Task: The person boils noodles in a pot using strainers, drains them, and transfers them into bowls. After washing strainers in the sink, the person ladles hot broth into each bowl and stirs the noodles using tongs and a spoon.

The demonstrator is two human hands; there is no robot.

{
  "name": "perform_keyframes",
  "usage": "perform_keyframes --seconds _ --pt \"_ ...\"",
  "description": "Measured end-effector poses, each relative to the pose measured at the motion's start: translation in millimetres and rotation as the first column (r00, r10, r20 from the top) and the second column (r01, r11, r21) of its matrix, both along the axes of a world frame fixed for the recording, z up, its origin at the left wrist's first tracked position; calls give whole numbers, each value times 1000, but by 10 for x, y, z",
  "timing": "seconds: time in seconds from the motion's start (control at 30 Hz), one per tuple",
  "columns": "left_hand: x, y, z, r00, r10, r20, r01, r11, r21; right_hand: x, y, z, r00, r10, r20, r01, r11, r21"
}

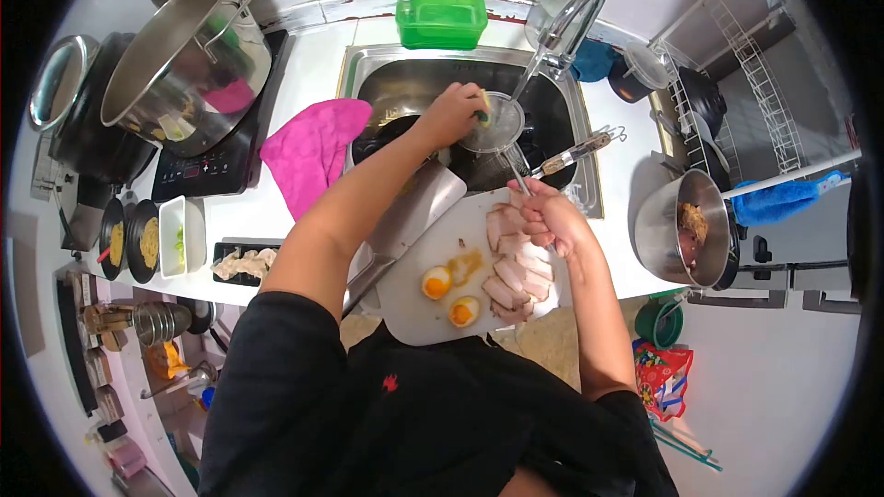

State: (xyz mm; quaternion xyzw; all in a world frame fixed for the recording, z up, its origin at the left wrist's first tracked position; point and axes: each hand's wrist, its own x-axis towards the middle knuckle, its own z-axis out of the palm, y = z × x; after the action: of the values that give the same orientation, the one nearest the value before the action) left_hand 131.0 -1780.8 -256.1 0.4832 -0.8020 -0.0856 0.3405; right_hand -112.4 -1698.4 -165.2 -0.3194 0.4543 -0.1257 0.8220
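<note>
Strainer (497, 124), held over the sink (345, 85) near that basin's front edge. The left hand (450, 116) is closed, fingers curled about a small sponge (483, 109) that meets the strainer's rim at the left. The right hand (552, 219) is partly closed, thumb and fingers pinching the strainer's thin handle over the right part of the board (428, 253).

The step in hand appears to be scrubbing the mesh and rim. The next move would call for a steady grip on the handle, a turn of the bowl to offer uncleaned mesh, and light pressure. Whether water runs from the tap (564, 55) cannot be told.

Materials: the strainer is fine metal mesh in a round hoop; the sponge, soft and yellow-green. The board, pale and smooth with a rounded corner, projects past the worktop's (230, 221) front edge. On it lie pale, flat slices of meat (520, 281) along the right edge, and two egg halves (450, 296), glossy-yolked, toward the front. A broad steel blade (419, 207) lies at the board's left edge; a soft, creased pink cloth (313, 152) lies beside the sink's left edge.
</note>
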Motion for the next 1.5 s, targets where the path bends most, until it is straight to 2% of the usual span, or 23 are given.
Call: perform_keyframes --seconds 0.07,0.1,0.2,0.23,0.33,0.37,0.43,0.47,0.5,0.63,0.67,0.8,0.87,0.9,1.0,1.03,1.07,1.1,1.17,1.23,1.37,1.47,1.5 --pt "-177 -20 120 994 -98 -43 91 985 -147 43 16 26 1000 20 8 -20 1000 -10" --pt "-238 -52 137 987 -159 2 156 963 -220 86 28 29 1000 30 -7 -30 999 -39" --pt "-202 -117 122 999 29 15 -26 987 -160 145 74 39 1000 5 -28 -7 997 -76" --pt "-153 -138 104 993 74 97 -54 978 -200 144 84 42 999 -16 -31 13 997 -80" --pt "-62 -162 -107 913 288 287 -265 957 -119 147 100 6 998 -56 -20 54 995 -79" --pt "-18 -160 -194 855 318 409 -300 948 -110 144 95 2 988 -151 -17 146 973 -181" --pt "117 28 -316 815 258 519 -343 936 74 73 39 22 942 -335 18 317 872 -373" --pt "135 147 -369 795 226 563 -375 913 163 -47 -127 100 931 -353 98 363 852 -378" --pt "101 322 -263 866 302 398 -436 846 307 -68 -201 385 938 -343 47 337 875 -348" --pt "255 303 -195 939 310 148 -343 822 455 -87 -411 383 973 -227 -48 201 928 -315" --pt "369 153 -233 953 241 184 -299 853 428 -67 -441 233 977 -208 -41 189 942 -277" --pt "443 -41 564 961 220 166 -267 896 355 43 -401 -58 989 -149 -21 146 983 -109" --pt "362 -206 773 970 244 15 -236 916 323 112 -362 -87 992 -125 33 125 992 -17" --pt "272 -264 760 974 202 -107 -177 962 208 136 -347 -88 991 -117 60 116 993 26" --pt "-118 -118 630 979 201 -23 -180 917 357 194 -306 -25 986 -123 112 116 991 64" --pt "-249 -44 508 976 216 -41 -200 949 244 188 -313 -15 985 -97 142 88 994 69" --pt "-354 -12 354 972 228 -61 -219 967 129 197 -298 -24 992 -91 88 89 996 27" --pt "-432 -10 284 956 214 -203 -203 976 74 234 -236 -33 996 -89 31 89 996 -12" --pt "-415 -138 206 965 221 -141 -226 974 -25 277 -87 -12 996 -52 -76 47 997 -67" --pt "-327 -297 126 959 270 -87 -277 956 -92 259 7 29 997 -71 -10 71 996 -57" --pt "-175 -282 89 930 329 165 -328 944 -34 236 21 -4 987 -157 13 158 984 -82" --pt "-289 36 197 932 363 7 -346 881 322 193 -95 41 970 -242 18 242 961 -134" --pt "-328 100 169 947 320 -26 -296 902 313 184 -154 24 972 -235 16 235 961 -145"
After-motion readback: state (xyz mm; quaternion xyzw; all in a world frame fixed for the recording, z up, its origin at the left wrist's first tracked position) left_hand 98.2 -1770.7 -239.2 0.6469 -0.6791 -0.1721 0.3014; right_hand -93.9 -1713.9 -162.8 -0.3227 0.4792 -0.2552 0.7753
